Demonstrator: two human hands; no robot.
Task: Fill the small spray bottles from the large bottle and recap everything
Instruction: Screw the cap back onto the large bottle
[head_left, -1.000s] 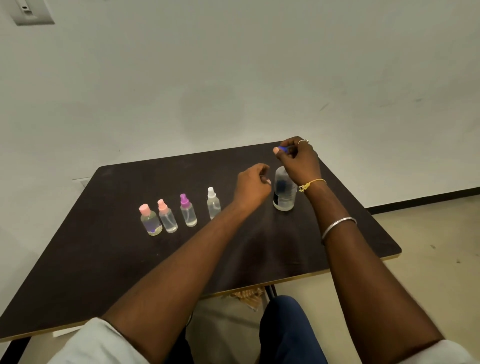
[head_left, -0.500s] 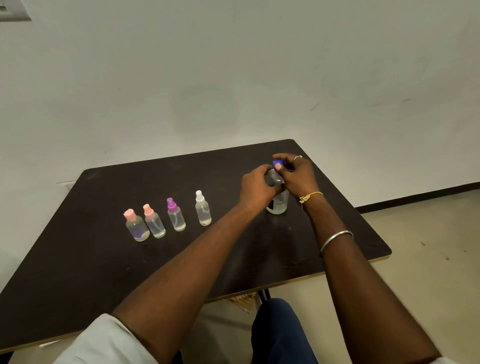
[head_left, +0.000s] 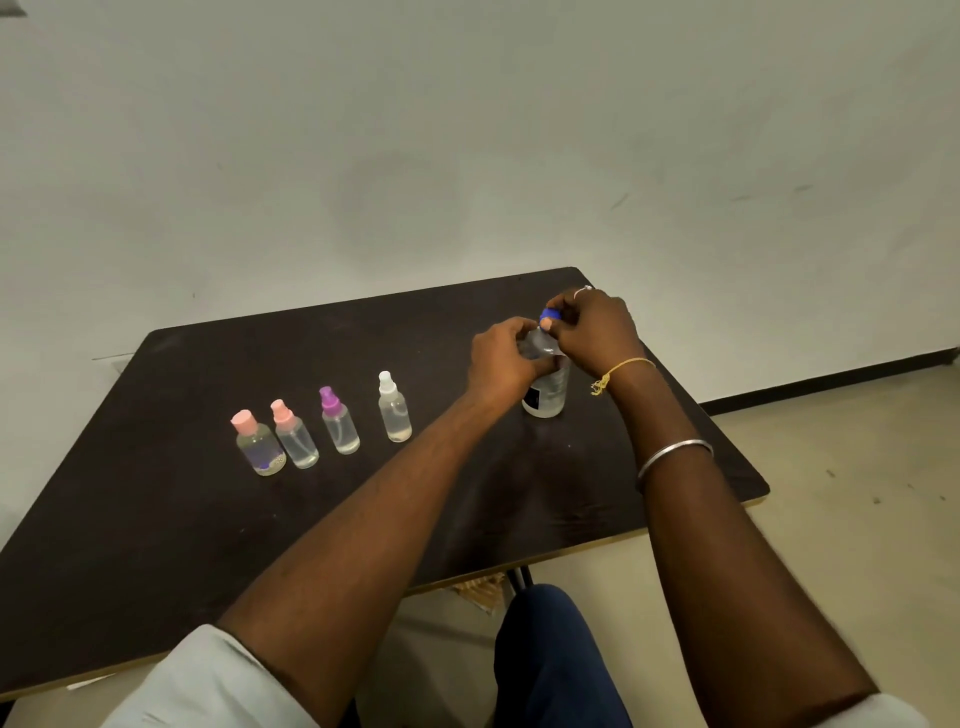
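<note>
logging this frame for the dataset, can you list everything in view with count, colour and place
large clear plastic bottle: 1, clear with dark label, upright on table, right of the row
blue screw cap: 1, blue, at large bottle's top, pinched by right hand
small clear bottle with flat pink cap: 1, leftmost in row
small clear spray bottle with pink nozzle: 1, second from left
small clear spray bottle with purple nozzle: 1, third
small clear spray bottle with white nozzle: 1, fourth
dark brown table: 1, against pale wall
left hand: gripping large bottle
right hand: on cap; ring, thread and bangle on this arm
</note>
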